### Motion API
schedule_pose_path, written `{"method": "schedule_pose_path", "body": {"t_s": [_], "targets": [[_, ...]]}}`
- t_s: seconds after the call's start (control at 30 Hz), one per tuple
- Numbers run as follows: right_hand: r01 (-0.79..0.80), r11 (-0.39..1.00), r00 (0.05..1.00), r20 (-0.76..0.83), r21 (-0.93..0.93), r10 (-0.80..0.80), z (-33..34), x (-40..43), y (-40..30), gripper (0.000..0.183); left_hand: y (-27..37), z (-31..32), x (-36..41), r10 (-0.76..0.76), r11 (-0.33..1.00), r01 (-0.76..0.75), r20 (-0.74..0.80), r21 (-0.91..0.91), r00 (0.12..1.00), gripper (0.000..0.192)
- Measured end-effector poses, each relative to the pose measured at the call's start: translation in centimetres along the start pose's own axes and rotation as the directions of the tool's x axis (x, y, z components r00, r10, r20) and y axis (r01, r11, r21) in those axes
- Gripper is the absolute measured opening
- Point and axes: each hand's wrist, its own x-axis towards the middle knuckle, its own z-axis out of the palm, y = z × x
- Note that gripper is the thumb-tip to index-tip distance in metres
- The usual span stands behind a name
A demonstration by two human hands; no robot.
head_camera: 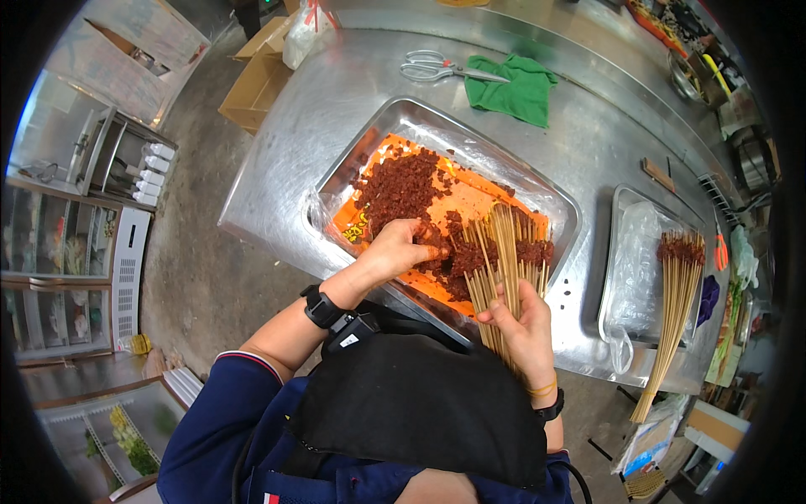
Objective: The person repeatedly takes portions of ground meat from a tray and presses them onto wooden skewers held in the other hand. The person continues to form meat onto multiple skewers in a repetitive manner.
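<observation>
My left hand [403, 249] has its fingers in dark red marinated meat pieces, beside the pile [400, 189] on an orange plastic sheet [463, 198]. The sheet lies in a deep steel tray [554, 189] lined with clear film. My right hand [519, 315] grips a bundle of bamboo skewers [504, 246] at the tray's near right. More skewers with meat threaded near their tips lie under the bundle, against the tray's right side. Whether my left fingers pinch a single piece cannot be told.
To the right, a shallower steel tray [609, 277] holds clear plastic and a bundle of meat skewers [670, 321] overhanging the table edge. Steel scissors [434, 69] rest partly on a green cloth [519, 94] behind the deep tray. A cardboard box [255, 88] stands beyond the table's left edge.
</observation>
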Motion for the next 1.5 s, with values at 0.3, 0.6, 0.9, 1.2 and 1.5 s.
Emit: {"method": "schedule_pose_path", "body": {"t_s": [0.3, 0.6, 0.9, 1.2, 1.5], "targets": [[0.002, 0.995, 1.000, 0.018, -0.103, 0.000, -0.2, 0.0, -0.2, 0.014, -0.3, -0.6, -0.1, -0.123, 0.990, 0.119, -0.050, -0.073, 0.991, 0.025], [-0.028, 0.998, 0.999, 0.034, -0.063, 0.030, 0.0, 0.0, -0.2, 0.016, 0.5, -0.5, -0.5, 0.034, 0.998, -0.030, -0.061, 0.063, 0.998, 0.018], [-0.013, 1.000, 1.000, 0.008, 0.029, 0.013, -0.1, 0.0, 0.4, 0.016, 0.3, 0.1, 0.1, 0.169, 0.617, -0.053, -0.066, 0.785, 0.983, 0.028], [-0.019, 0.999, 0.999, 0.027, 0.042, 0.018, -0.3, 0.0, 0.6, 0.014, 1.1, -0.3, -0.2, 0.099, 0.823, -0.008, -0.130, 0.568, 0.986, 0.028], [-0.016, 0.998, 0.997, 0.076, 0.054, 0.012, -0.4, -0.4, 0.4, 0.016, 1.6, -0.2, -1.4, 0.057, 0.959, -0.027, 0.097, -0.283, 0.994, 0.029]]}}
